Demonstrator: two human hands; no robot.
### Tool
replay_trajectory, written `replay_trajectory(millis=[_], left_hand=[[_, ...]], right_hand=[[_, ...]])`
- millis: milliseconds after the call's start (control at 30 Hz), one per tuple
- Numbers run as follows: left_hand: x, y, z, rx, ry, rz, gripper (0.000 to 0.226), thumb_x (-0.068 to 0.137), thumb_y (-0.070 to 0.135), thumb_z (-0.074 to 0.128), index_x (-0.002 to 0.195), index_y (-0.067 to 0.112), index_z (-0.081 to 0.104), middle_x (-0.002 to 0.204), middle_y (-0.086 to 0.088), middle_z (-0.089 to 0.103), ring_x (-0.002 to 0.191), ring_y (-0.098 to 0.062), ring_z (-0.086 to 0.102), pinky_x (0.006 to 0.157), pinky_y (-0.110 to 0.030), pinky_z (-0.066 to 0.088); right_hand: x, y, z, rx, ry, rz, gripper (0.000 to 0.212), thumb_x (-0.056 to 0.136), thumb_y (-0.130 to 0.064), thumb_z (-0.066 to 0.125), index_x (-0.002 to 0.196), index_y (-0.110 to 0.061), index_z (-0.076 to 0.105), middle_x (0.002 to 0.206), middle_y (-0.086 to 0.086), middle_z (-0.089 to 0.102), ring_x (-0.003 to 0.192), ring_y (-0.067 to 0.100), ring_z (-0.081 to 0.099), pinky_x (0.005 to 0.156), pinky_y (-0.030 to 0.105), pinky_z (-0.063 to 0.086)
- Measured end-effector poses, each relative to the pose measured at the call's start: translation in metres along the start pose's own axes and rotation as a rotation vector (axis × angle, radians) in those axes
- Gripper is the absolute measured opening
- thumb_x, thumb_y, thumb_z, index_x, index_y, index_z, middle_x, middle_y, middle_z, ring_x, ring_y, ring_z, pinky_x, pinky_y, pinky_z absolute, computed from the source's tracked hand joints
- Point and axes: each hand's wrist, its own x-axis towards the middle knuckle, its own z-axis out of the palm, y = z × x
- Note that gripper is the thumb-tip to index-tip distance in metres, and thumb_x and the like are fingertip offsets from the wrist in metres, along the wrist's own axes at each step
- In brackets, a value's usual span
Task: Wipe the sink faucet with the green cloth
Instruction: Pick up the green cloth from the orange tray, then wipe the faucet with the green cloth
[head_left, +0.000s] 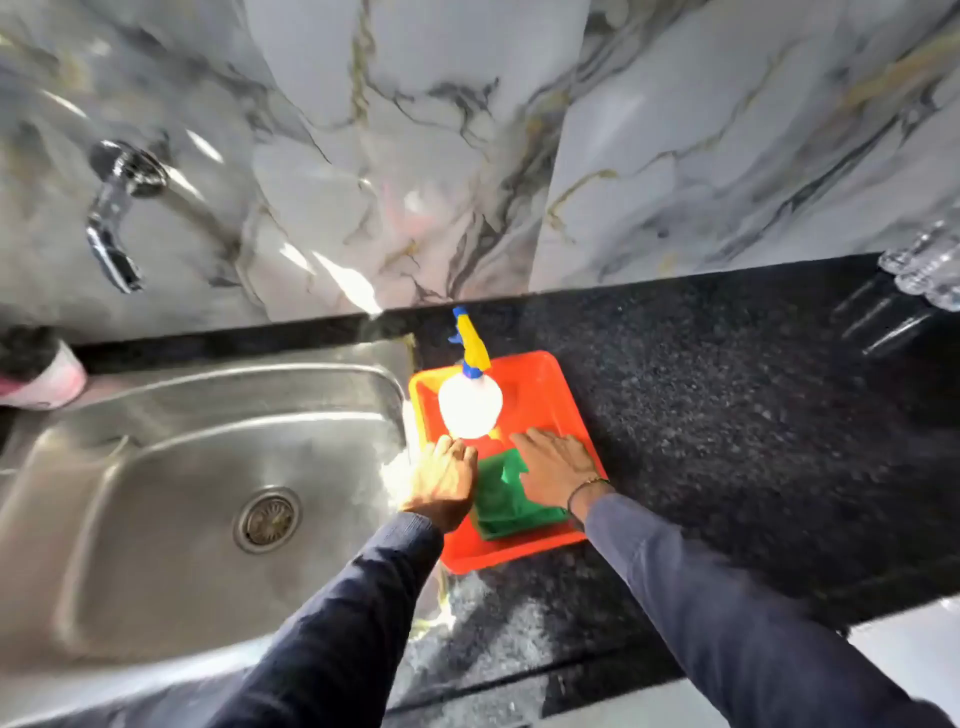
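Resting flat: both hands (447, 480) on green cloth (501, 499).

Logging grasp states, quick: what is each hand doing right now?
Left hand: open, palm down at the green cloth, holding nothing.
Right hand: open, flat on the green cloth, not gripping it.

Bright, hard light — the spray bottle (470, 405) is blown out white at centre, glare streaks the marble wall (343, 280), edges bend and blur.
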Motion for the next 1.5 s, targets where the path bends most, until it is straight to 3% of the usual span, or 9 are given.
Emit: replay_trajectory(millis=[233,367,467,600,733,833,1167,1367,1500], left_hand=[[0.012,0.019,-0.017,-0.02,-0.214,-0.012,0.032,0.093,0.02,0.055,0.122,0.008,0.063,0.128,-0.015,0.062,0.122,-0.037,0.056,0.098,-0.043,0.046],[-0.003,-0.004,-0.055,-0.334,-0.323,-0.008,0.029,0.083,0.032,0.067,0.098,0.008,0.072,0.106,-0.018,0.067,0.102,-0.036,0.064,0.084,-0.039,0.053],[-0.02,-0.033,-0.091,-0.609,-0.299,-0.083,0.016,0.089,0.021,0.07,0.08,0.017,0.058,0.081,-0.005,0.061,0.077,-0.02,0.058,0.072,-0.03,0.049],[-0.039,-0.091,-0.158,-0.832,-0.174,-0.149,0.018,0.096,0.004,0.063,0.082,0.015,0.06,0.069,0.008,0.058,0.054,0.005,0.051,0.063,-0.02,0.044],[-0.056,-0.153,-0.212,-0.973,0.007,-0.25,0.014,0.089,0.016,0.063,0.098,0.006,0.063,0.086,-0.003,0.067,0.079,-0.018,0.059,0.075,-0.034,0.049],[-0.065,-0.197,-0.238,-0.717,0.042,-0.287,0.037,0.088,0.029,0.063,0.117,0.007,0.065,0.114,-0.012,0.074,0.104,-0.03,0.068,0.093,-0.042,0.054],[-0.042,-0.376,-0.278,-0.11,0.61,-0.24,0.033,0.096,0.02,0.057,0.127,0.014,0.064,0.131,-0.011,0.063,0.115,-0.036,0.061,0.094,-0.049,0.055],[0.013,-0.466,-0.32,0.42,0.661,-0.058,0.066,0.103,0.029,0.043,0.164,0.017,0.021,0.173,-0.017,0.014,0.159,-0.042,0.011,0.123,-0.068,0.02],[0.059,-0.492,-0.342,0.702,0.698,0.126,0.066,0.108,0.037,0.033,0.166,0.028,0.003,0.174,-0.005,-0.007,0.162,-0.033,0.007,0.127,-0.064,0.012]], right_hand=[[0.01,0.016,-0.011,0.174,-0.108,-0.012,0.044,0.088,-0.03,0.076,0.127,-0.01,0.068,0.135,0.011,0.059,0.128,0.032,0.058,0.105,0.039,0.05],[0.008,0.019,-0.044,0.368,-0.22,-0.024,0.045,0.078,-0.032,0.088,0.115,-0.011,0.075,0.118,0.008,0.073,0.102,0.021,0.063,0.083,0.028,0.048],[0.011,0.006,-0.082,0.498,-0.243,-0.104,0.033,0.077,-0.032,0.089,0.1,-0.014,0.074,0.096,0.0,0.067,0.091,0.017,0.058,0.071,0.029,0.043],[0.018,-0.035,-0.14,1.053,-0.185,-0.14,0.059,0.068,-0.029,0.093,0.115,0.001,0.075,0.111,0.006,0.075,0.105,0.023,0.07,0.1,0.043,0.055],[0.022,-0.1,-0.174,1.441,-0.29,-0.246,0.052,0.081,0.001,0.081,0.13,0.007,0.066,0.134,0.031,0.066,0.126,0.047,0.063,0.113,0.057,0.048],[0.042,-0.152,-0.193,1.378,-0.132,-0.211,0.048,0.076,0.003,0.078,0.122,0.012,0.067,0.126,0.035,0.069,0.12,0.051,0.065,0.109,0.065,0.048],[0.115,-0.269,-0.264,1.273,0.395,0.1,0.021,0.079,-0.014,0.082,0.099,-0.015,0.075,0.099,0.007,0.08,0.095,0.028,0.076,0.088,0.04,0.064],[0.153,-0.337,-0.314,0.919,0.937,0.017,0.024,0.078,-0.017,0.079,0.102,-0.016,0.077,0.094,0.01,0.08,0.088,0.033,0.071,0.07,0.031,0.05],[0.198,-0.372,-0.325,0.528,0.887,-0.188,0.048,0.073,-0.003,0.075,0.116,-0.024,0.079,0.107,0.008,0.08,0.097,0.036,0.073,0.08,0.037,0.062]])
